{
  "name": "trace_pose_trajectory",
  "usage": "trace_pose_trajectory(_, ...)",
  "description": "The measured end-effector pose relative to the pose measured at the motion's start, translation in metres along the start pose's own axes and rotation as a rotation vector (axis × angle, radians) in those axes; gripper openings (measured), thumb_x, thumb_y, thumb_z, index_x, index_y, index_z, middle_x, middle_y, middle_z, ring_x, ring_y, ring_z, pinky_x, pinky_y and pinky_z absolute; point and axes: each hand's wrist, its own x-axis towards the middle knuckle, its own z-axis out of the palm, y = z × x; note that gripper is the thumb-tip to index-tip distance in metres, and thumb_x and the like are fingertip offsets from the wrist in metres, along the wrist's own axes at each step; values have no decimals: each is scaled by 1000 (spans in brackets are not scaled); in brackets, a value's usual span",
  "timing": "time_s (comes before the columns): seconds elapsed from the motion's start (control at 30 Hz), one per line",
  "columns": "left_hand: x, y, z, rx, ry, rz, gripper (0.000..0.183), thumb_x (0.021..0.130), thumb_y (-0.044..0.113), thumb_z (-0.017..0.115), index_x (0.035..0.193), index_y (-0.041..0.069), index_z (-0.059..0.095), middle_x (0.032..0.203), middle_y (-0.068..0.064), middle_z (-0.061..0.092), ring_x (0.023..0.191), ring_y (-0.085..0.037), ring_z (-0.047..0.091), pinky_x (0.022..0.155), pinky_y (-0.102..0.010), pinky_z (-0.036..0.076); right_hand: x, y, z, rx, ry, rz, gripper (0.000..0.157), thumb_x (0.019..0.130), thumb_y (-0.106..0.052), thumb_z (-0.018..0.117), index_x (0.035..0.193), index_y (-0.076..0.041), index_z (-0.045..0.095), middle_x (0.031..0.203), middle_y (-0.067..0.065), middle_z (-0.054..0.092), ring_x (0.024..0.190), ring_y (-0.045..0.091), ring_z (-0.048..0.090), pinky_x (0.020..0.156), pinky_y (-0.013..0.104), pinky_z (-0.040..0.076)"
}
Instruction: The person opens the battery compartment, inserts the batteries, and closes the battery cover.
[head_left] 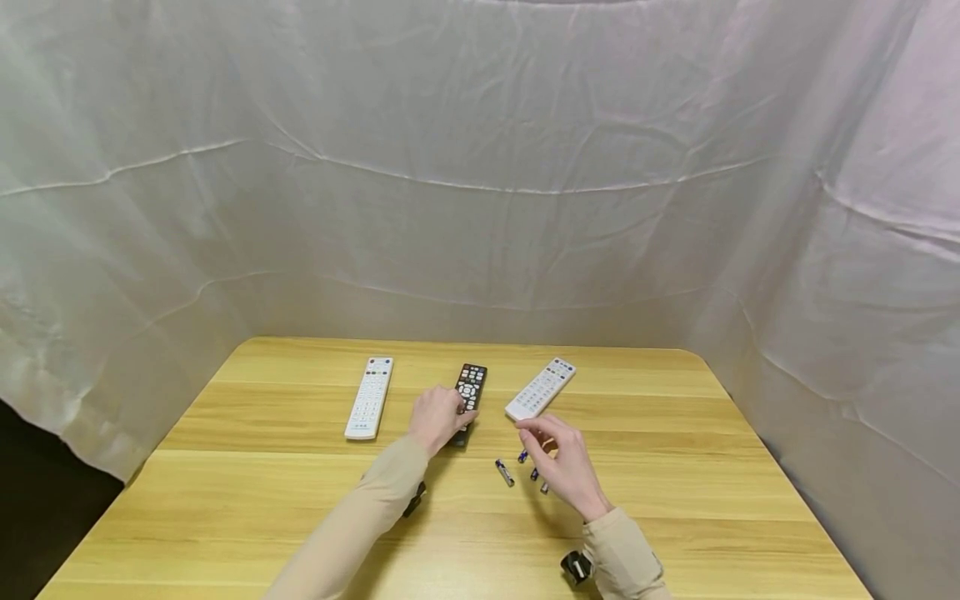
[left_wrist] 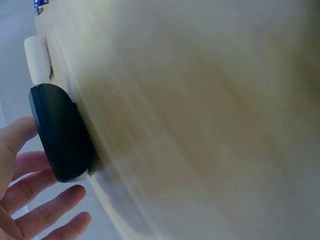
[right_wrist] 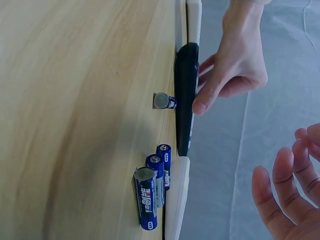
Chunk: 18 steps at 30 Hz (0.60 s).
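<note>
My left hand (head_left: 437, 421) grips the black remote control (head_left: 471, 385) across its lower half, thumb on one side and fingers toward the other. In the left wrist view the remote's dark end (left_wrist: 62, 132) faces me, near the loosely bent fingers (left_wrist: 47, 212). My right hand (head_left: 564, 465) hovers with curved fingers, holding nothing. Below it, beside one another, lie three blue-and-silver AAA batteries (right_wrist: 146, 200), partly hidden by the hand in the head view. Another battery (head_left: 505, 472) lies apart, nearer the black remote.
A white remote control (head_left: 369, 400) lies on the left of the wooden table (head_left: 225, 500). A second white remote (head_left: 542, 388) lies slanted on the right, just beyond my right hand. Pale curtains (head_left: 480, 233) hang behind and on both sides.
</note>
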Motion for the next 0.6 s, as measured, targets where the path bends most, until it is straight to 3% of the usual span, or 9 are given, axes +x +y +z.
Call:
trace_pose_trajectory(0.23, -8, -1, -6, 22, 22, -3, 37, 82, 39, 82, 65, 10, 68, 65, -4, 68, 54, -13, 52, 45, -23, 44, 1, 0, -1, -4, 1, 9, 16, 91, 2, 67, 104, -4, 74, 93, 9, 73, 74, 7, 61, 62, 20, 58)
trace_pose_trajectory(0.47, -18, 2, -8, 52, 47, 9, 32, 83, 35, 83, 77, 5, 72, 70, -7, 70, 56, -17, 59, 43, -23, 47, 0, 0, -3, -8, 5, -4, 16, 91, 2, 66, 103, -4, 74, 93, 9, 73, 74, 6, 61, 61, 22, 59)
trace_pose_trajectory(0.6, -23, 6, -11, 74, 74, 5, 32, 81, 33, 84, 76, 5, 70, 70, -8, 69, 55, -18, 58, 41, -25, 46, 0, 1, -3, -13, 7, -10, 16, 91, 1, 66, 103, -4, 74, 93, 9, 73, 74, 6, 61, 61, 21, 59)
